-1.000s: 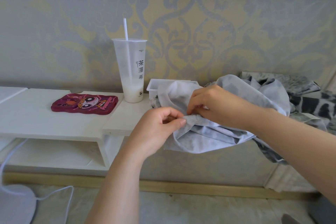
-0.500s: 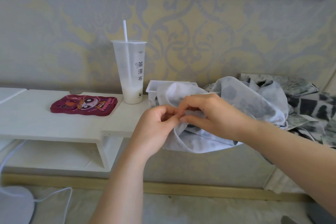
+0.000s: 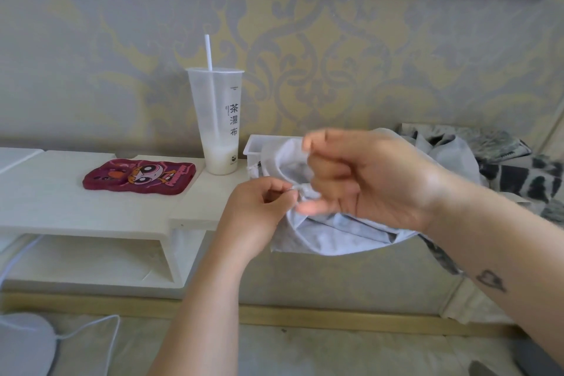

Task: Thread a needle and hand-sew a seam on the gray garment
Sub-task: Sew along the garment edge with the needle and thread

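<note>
Cable: a white cable (image 3: pixel 91 327) is being left trailing across the floor at the lower left.
Shelf: a white shelf (image 3: pixel 61 207) is being used to carry the phone case and the cup.
Phone case: a dark red cartoon phone case (image 3: pixel 139 175) is being kept flat on the shelf top.
Cup: a clear plastic cup (image 3: pixel 216 128) is being kept upright against the wall, just right of the phone case; a little milky drink is being held at its bottom, with a white straw (image 3: pixel 209 52) standing in it.
Tray: a white tray (image 3: pixel 253 146) is being partly covered by the garment.
Left hand: a small fold of cloth is being pinched between thumb and forefinger of the left hand (image 3: pixel 259 210).
Garment: the gray garment (image 3: pixel 335 238) is being held bunched between both hands, off the shelf's right end.
Right hand: the right hand (image 3: pixel 375 180) is being held over the garment with fingers curled and blurred; whether anything is being gripped cannot be told.
Patterned cloth: black-and-white patterned cloth (image 3: pixel 525 174) is being left heaped behind the garment at the far right.
</note>
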`<state>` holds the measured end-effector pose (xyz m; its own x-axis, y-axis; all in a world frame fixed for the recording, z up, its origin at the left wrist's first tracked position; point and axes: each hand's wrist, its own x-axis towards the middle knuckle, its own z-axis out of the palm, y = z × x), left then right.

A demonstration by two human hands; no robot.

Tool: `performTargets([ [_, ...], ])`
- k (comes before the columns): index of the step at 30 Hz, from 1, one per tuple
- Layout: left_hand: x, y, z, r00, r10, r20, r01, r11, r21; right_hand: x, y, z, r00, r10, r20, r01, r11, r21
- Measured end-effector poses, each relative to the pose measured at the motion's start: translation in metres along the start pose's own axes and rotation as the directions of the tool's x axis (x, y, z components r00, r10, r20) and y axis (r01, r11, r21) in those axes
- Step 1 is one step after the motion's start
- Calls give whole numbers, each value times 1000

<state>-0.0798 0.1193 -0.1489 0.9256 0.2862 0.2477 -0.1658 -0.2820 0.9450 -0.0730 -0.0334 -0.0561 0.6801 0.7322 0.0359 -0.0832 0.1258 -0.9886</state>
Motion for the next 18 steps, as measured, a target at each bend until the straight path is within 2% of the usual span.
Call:
performTargets([
  [1, 0, 0, -1, 1000, -6, 4, 6, 1000, -9, 1, 10, -5, 997, 53, -64, -65, 973, -220],
  [2, -1, 1, -2, 1000, -6, 15, 7, 1000, -9, 3, 21, -11, 987, 42, -153, -106, 891, -441],
  [4, -3, 3, -3, 1000, 6, 30, -6, 1000, 6, 7, 39, -21, 964, -95, -250, -129, 655, -745],
  [5, -4, 4, -4, 999, 12, 32, -13, 1000, 18, 8, 46, -24, 953, -160, -256, -128, 554, -823],
  [7, -6, 6, -4, 999, 20, 27, -21, 999, 41, 9, 51, -25, 938, -229, -261, -122, 486, -865],
  [12, -6, 9, -3, 999, 23, 23, -24, 999, 40, 14, 51, -26, 928, -253, -273, -100, 537, -837],
  [14, -6, 9, -3, 1000, 13, 22, -13, 1000, 13, 12, 44, -27, 938, -228, -260, -56, 642, -765],
  [16, -5, 7, -4, 1000, 3, 19, -4, 1000, 17, 9, 36, -25, 942, -249, -226, 63, 791, -608],
  [18, -4, 4, -5, 1000, 3, 11, -4, 999, 36, 8, 27, -22, 923, -313, -223, 233, 917, -325],
])
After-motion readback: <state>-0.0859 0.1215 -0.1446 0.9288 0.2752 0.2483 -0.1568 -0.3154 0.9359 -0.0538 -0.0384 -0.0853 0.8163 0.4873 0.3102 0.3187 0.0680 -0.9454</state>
